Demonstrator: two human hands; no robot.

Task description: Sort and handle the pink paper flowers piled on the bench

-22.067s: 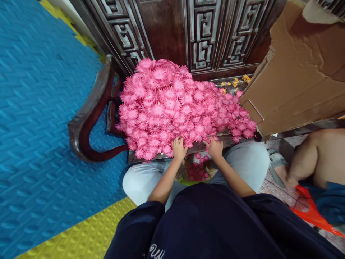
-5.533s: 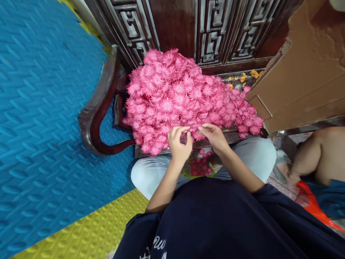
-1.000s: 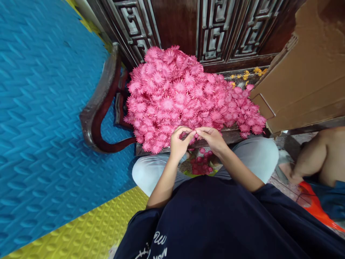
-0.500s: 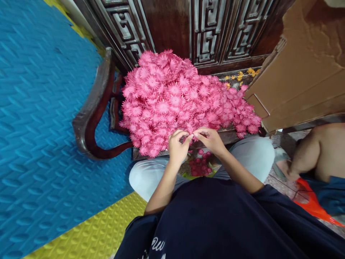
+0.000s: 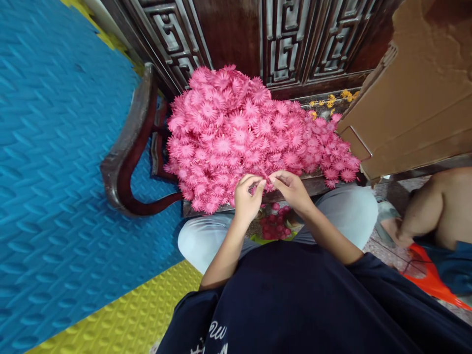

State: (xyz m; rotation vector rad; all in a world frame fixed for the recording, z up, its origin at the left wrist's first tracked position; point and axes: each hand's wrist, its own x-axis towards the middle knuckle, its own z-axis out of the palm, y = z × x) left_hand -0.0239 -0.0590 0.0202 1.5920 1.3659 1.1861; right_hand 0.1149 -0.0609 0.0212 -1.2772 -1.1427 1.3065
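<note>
A large heap of pink artificial flowers [image 5: 224, 142] covers the dark wooden bench in front of me. At the heap's front edge, my left hand [image 5: 250, 196] and my right hand [image 5: 289, 189] meet, thumbs and forefingers pinched close together. Between their fingertips is a small pink flower piece [image 5: 268, 181], partly hidden by the fingers. Both hands are closed on it. More pink flowers [image 5: 276, 223] lie lower down, between my knees and below the bench edge.
A curved wooden armrest [image 5: 123, 147] bounds the heap on the left, and a cardboard box [image 5: 416, 103] stands on the right. Small orange flowers [image 5: 331, 101] lie behind the heap. Another person's bare leg [image 5: 438, 211] is at the right, near an orange-red sheet [image 5: 429, 275].
Both hands have shifted slightly to the right, still pinching at the flower piece. Their fingertips are a little farther apart. The heap looks the same.
</note>
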